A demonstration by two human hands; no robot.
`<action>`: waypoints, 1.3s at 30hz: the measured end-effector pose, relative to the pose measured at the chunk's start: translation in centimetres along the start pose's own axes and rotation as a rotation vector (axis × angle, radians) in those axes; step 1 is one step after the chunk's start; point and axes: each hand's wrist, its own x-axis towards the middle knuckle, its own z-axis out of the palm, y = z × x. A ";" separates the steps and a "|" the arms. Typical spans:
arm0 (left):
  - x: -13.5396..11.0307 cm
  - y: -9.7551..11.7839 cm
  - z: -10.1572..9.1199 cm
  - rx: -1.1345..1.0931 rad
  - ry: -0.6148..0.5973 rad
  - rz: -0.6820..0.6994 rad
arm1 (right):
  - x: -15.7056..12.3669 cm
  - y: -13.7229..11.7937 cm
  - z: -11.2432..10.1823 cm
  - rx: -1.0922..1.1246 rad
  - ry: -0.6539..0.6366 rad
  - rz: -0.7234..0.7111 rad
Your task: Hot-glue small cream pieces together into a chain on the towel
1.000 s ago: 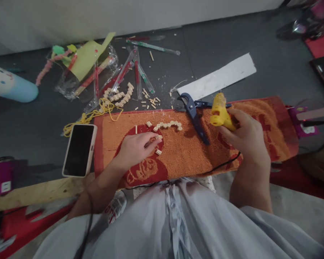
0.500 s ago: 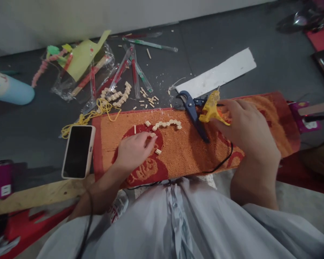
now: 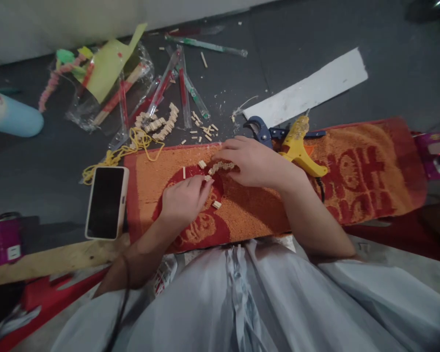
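Note:
My left hand (image 3: 181, 199) pinches a small wooden piece (image 3: 207, 178) between thumb and fingertips, low over the orange and red towel (image 3: 253, 215). Curled around a wavy strip of small glued wooden pieces (image 3: 221, 167) is my right hand (image 3: 251, 161), its fingers and thumb on either side. The strip's left end comes close to the piece in my left hand; whether they touch I cannot tell. Loose wooden bits (image 3: 216, 205) lie on the towel nearby. Right of my right hand, a yellow glue gun (image 3: 297, 149) rests on the towel beside a blue-handled cutter (image 3: 260, 129).
A phone (image 3: 107, 203) lies at the towel's left edge, near tangled yellow string (image 3: 141, 142). Behind are more wooden strips (image 3: 166, 124), scattered stick pieces (image 3: 207, 131), plastic-wrapped sticks (image 3: 183, 93) and a white board strip (image 3: 308, 93). A blue bottle (image 3: 14, 117) lies far left.
My right hand has let go of the glue gun, now lying on the towel, and moved left onto the wooden strip. My left hand stays nearly in place with its small piece.

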 end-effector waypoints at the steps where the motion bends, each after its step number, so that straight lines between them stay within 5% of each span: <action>1: 0.0 0.0 0.0 0.004 -0.007 -0.005 | 0.0 0.2 0.3 0.012 -0.003 0.001; 25: -0.1 0.3 0.3 -0.004 0.002 0.031 | -0.1 1.3 2.0 0.143 0.073 -0.075; 39: 0.1 0.3 0.4 0.123 0.159 0.134 | 0.0 1.0 2.7 0.056 0.142 -0.099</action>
